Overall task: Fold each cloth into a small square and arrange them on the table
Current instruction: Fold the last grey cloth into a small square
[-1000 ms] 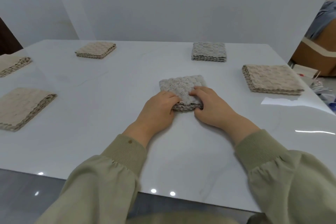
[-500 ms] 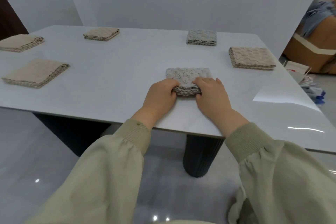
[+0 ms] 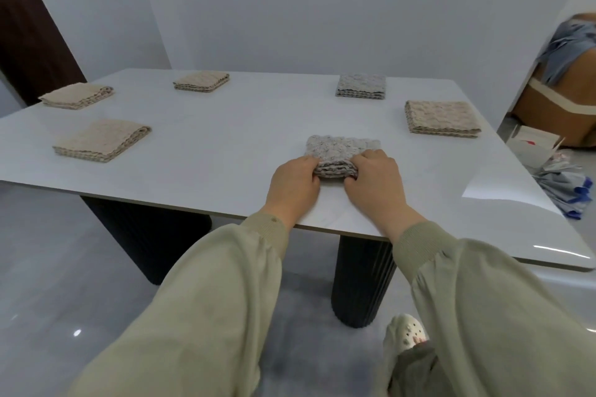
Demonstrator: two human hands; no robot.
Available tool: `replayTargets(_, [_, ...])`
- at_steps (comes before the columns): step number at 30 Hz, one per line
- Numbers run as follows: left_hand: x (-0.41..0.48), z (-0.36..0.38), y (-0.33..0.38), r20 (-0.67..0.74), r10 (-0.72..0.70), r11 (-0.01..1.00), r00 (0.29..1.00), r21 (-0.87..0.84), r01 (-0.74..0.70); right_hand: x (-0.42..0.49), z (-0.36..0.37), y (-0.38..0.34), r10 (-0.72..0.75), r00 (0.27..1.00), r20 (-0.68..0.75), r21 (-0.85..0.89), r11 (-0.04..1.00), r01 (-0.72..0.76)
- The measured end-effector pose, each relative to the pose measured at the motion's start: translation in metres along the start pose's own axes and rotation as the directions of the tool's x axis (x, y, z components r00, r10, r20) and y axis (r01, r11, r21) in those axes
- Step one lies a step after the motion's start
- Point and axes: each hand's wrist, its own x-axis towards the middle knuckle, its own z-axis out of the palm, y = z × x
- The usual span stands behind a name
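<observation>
The folded grey cloth [image 3: 342, 150], seemingly soft and light, was pinched at its near corners by the left hand [image 3: 295, 180] and the right hand [image 3: 377, 180].

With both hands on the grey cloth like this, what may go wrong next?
The left hand and right hand grip only the near edge of the grey cloth, so its thick layers may spring open on release. It lies near the front edge of the table; a backward pull might drag it off.
</observation>
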Motion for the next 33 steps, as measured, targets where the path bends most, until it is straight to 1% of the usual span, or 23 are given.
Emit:
replayTargets(4, [0.003,0.004,-0.002,-0.004,-0.024,1.0,1.0,0.013,0.024,0.003,0.002,0.0,-0.009,1.0,0.018,-0.012,1.0,0.009])
replayTargets(9, [0.003,0.002,-0.005,0.002,0.023,1.0,1.0,0.015,-0.023,0.001,0.003,0.001,-0.003,1.0,0.002,0.005,1.0,0.003])
replayTargets(11, [0.003,0.002,-0.003,0.019,-0.01,1.0,1.0,0.0,0.01,-0.001,0.003,0.002,-0.013,1.0,0.009,-0.006,1.0,0.013])
replayTargets(13, [0.005,0.003,-0.003,0.032,-0.051,0.999,0.998,-0.011,0.052,-0.003,0.0,0.001,0.004,0.999,0.047,-0.008,1.0,-0.003])
replayTargets(14, [0.006,0.003,-0.005,0.036,-0.064,0.997,0.997,-0.038,0.066,-0.004,-0.001,0.0,0.019,0.998,0.066,0.011,1.0,-0.02])
replayTargets(15, [0.009,0.003,-0.006,0.031,-0.078,0.991,0.996,-0.103,0.081,-0.005,-0.003,0.0,0.032,0.997,0.066,0.039,0.999,-0.035])
replayTargets(17, [0.015,0.002,-0.012,0.011,-0.156,0.938,0.988,-0.312,0.151,-0.005,-0.004,0.002,0.081,0.996,0.03,0.169,0.982,-0.085])
replayTargets(19, [0.025,-0.001,-0.02,0.034,-0.287,0.797,0.957,-0.545,0.259,0.008,-0.011,0.005,0.186,0.982,0.017,0.398,0.9,-0.178])
replayTargets(20, [0.032,0.0,-0.024,0.074,-0.34,0.713,0.937,-0.63,0.308,0.018,-0.012,0.01,0.248,0.968,0.038,0.508,0.829,-0.233])
replayTargets(21, [0.041,0.002,-0.026,0.122,-0.37,0.645,0.921,-0.679,0.349,0.03,-0.013,0.017,0.311,0.946,0.093,0.613,0.731,-0.3])
replayTargets(22, [0.05,0.005,-0.028,0.161,-0.387,0.603,0.908,-0.701,0.382,0.04,-0.013,0.022,0.367,0.912,0.182,0.704,0.599,-0.381])
replayTargets(23, [0.059,0.009,-0.028,0.19,-0.399,0.577,0.897,-0.708,0.406,0.048,-0.012,0.024,0.407,0.87,0.279,0.767,0.45,-0.456])
replayTargets(24, [0.067,0.014,-0.027,0.211,-0.409,0.552,0.888,-0.717,0.425,0.053,-0.009,0.026,0.447,0.826,0.345,0.788,0.341,-0.513])
replayTargets(25, [0.072,0.017,-0.026,0.224,-0.418,0.522,0.881,-0.734,0.434,0.056,-0.006,0.028,0.483,0.797,0.363,0.795,0.285,-0.535])
replayTargets(26, [0.077,0.021,-0.025,0.227,-0.421,0.493,0.878,-0.755,0.432,0.057,-0.003,0.029,0.524,0.776,0.352,0.8,0.262,-0.54])
replayTargets(28, [0.081,0.028,-0.025,0.231,-0.412,0.443,0.882,-0.795,0.415,0.057,0.003,0.03,0.571,0.761,0.309,0.805,0.269,-0.529])
replayTargets(31, [0.083,0.031,-0.027,0.303,-0.378,0.358,0.875,-0.824,0.439,0.057,0.012,0.033,0.522,0.813,0.257,0.741,0.433,-0.512])
replayTargets(33, [0.084,0.031,-0.026,0.33,-0.366,0.342,0.87,-0.822,0.455,0.058,0.015,0.032,0.495,0.833,0.246,0.714,0.489,-0.501])
